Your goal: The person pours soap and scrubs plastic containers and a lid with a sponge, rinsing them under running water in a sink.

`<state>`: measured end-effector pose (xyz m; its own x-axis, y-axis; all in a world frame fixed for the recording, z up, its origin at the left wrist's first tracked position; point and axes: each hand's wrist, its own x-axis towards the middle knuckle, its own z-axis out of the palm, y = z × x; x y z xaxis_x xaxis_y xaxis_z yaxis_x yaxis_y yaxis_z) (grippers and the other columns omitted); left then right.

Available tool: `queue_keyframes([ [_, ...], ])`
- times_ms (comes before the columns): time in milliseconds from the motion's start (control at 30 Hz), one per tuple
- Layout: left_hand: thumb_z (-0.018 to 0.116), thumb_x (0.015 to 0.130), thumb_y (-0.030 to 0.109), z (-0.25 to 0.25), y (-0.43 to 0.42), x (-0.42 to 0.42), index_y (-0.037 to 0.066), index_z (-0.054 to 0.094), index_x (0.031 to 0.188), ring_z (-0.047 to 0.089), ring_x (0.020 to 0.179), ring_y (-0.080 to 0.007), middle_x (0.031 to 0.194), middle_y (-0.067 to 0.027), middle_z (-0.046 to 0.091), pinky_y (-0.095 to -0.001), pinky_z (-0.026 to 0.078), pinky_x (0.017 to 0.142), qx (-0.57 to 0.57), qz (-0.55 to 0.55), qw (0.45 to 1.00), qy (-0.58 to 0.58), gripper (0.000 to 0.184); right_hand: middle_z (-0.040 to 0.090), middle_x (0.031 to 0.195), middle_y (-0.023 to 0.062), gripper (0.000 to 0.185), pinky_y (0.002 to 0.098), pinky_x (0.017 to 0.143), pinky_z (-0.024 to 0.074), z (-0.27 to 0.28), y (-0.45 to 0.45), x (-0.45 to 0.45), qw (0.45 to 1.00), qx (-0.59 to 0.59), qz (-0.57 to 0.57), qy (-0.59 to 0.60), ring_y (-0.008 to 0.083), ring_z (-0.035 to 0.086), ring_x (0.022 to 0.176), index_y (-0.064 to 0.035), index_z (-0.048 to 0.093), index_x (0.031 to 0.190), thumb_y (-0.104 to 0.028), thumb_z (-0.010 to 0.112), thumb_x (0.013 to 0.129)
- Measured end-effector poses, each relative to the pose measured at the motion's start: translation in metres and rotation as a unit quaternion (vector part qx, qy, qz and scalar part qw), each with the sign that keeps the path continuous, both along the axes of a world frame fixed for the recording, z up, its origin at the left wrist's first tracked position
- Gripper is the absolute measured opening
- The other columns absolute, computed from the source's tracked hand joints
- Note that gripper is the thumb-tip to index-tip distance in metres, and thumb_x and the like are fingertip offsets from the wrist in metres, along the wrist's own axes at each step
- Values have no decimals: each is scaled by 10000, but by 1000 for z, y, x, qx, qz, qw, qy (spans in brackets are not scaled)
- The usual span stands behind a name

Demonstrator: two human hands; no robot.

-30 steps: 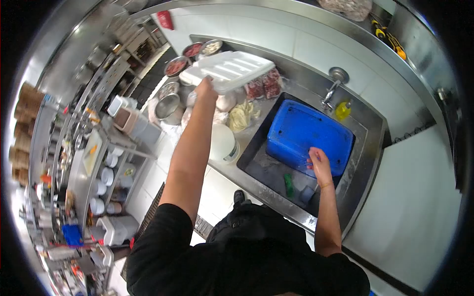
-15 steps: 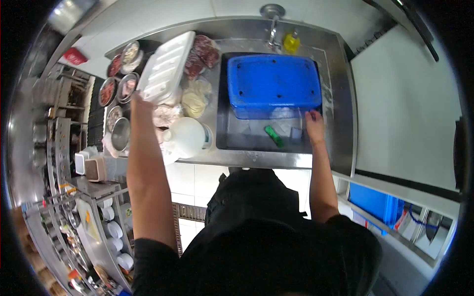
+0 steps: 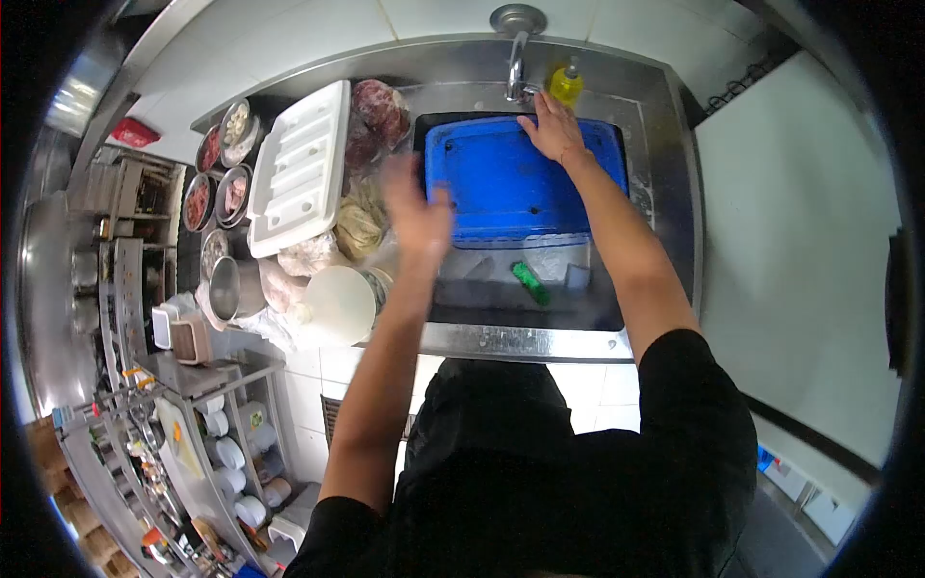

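Observation:
A blue plastic tub (image 3: 511,183) lies upside down in the steel sink (image 3: 482,313). Above its far edge my right hand (image 3: 559,133) reaches with fingers stretched out, close to the faucet (image 3: 517,72); whether it touches the faucet I cannot tell. My left hand (image 3: 420,214) is blurred by motion at the tub's left side, thumb apart from the fingers and nothing visible in it. A white ridged tray (image 3: 303,164) leans on bagged food to the left. In the sink basin lies a green object (image 3: 530,282), perhaps a scrubber.
Yellow liquid fills a pump bottle (image 3: 567,85) behind the sink. Bagged red meat (image 3: 379,114), a white jug (image 3: 337,306), a metal pot (image 3: 236,289) and several bowls (image 3: 233,193) crowd the left counter. A white surface (image 3: 795,250) stands on the right.
My left hand has let go of the white tray and moved right to the tub. My right hand has gone from the tub's near right corner up to the faucet.

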<state>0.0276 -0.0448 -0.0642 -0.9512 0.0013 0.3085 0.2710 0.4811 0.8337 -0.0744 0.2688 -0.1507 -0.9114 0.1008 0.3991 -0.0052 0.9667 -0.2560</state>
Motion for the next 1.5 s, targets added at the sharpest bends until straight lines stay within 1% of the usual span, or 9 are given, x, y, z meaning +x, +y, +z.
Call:
queue_keyframes([
  [200, 686, 945, 470, -57, 98, 12, 83, 461, 1559, 245, 1567, -420, 1663, -229, 325, -588, 141, 1283, -357, -94, 925, -95, 760, 684, 1355, 198, 775, 531, 1125, 442, 16, 11, -48, 933, -12, -5, -360, 388, 620, 1306, -80, 728, 1295, -687, 320, 1037],
  [500, 493, 1023, 597, -94, 157, -38, 121, 339, 1639, 185, 1601, -369, 1713, -130, 288, -598, 78, 1289, -368, -148, 918, 5, 794, 663, 1408, 169, 708, 558, 1142, 399, 17, 9, -25, 946, 4, -17, -323, 368, 604, 1330, -143, 725, 1318, -660, 328, 1040],
  [767, 476, 1004, 659, -89, 122, -59, 214, 415, 1614, 234, 1593, -330, 1702, -98, 332, -566, 106, 1296, -400, -194, 895, 36, 758, 752, 1159, 163, 579, 540, 988, 468, -10, 11, -3, 981, 50, -46, -180, 360, 676, 1131, -79, 754, 1077, -512, 370, 1080],
  [1100, 499, 1011, 649, -102, 48, -87, 186, 262, 1670, 345, 1544, -334, 1723, -107, 273, -502, 290, 1256, -322, 70, 939, -94, 840, 728, 1000, 144, 220, 491, 939, 522, -13, -43, 5, 996, -75, 31, 42, 358, 691, 1006, -72, 730, 1091, -247, 649, 985],
  [1200, 541, 1009, 589, -94, 40, -87, 125, 306, 1644, 438, 1468, -364, 1667, -135, 366, -515, 375, 1188, -229, 74, 951, -195, 821, 733, 993, 123, 198, 429, 834, 572, -11, -52, 0, 925, -369, 55, -74, 298, 712, 887, -62, 720, 1109, -207, 680, 981],
  [1300, 540, 1014, 569, -102, 45, -82, 140, 317, 1642, 495, 1407, -378, 1632, -162, 412, -528, 418, 1138, -264, 95, 944, -172, 792, 749, 1024, 97, 225, 347, 748, 599, 0, -56, -15, 708, -675, 45, -203, 204, 713, 805, -28, 706, 1126, -221, 670, 1016],
  [1433, 541, 1014, 559, -105, 54, -80, 147, 317, 1645, 538, 1357, -399, 1621, -187, 418, -528, 446, 1100, -375, 90, 919, -79, 786, 737, 1146, 129, 293, 370, 900, 604, 26, -79, -30, 660, -699, 166, -218, 223, 727, 1018, 30, 671, 1257, -165, 613, 1048],
  [1467, 587, 973, 599, -102, 55, -82, 124, 313, 1644, 547, 1341, -415, 1619, -200, 417, -526, 457, 1100, -358, 90, 925, -92, 867, 725, 1221, 147, 322, 381, 971, 588, 35, -82, -27, 574, -705, 259, -326, 242, 722, 1092, 26, 656, 1310, -161, 598, 1054],
  [1500, 592, 961, 620, -91, 51, -86, 115, 305, 1643, 553, 1336, -415, 1602, -202, 433, -517, 467, 1098, -354, 70, 923, -135, 896, 729, 1215, 133, 311, 381, 962, 587, 39, -83, -25, 608, -667, 258, -344, 232, 721, 1082, 9, 667, 1303, -155, 589, 1050],
])
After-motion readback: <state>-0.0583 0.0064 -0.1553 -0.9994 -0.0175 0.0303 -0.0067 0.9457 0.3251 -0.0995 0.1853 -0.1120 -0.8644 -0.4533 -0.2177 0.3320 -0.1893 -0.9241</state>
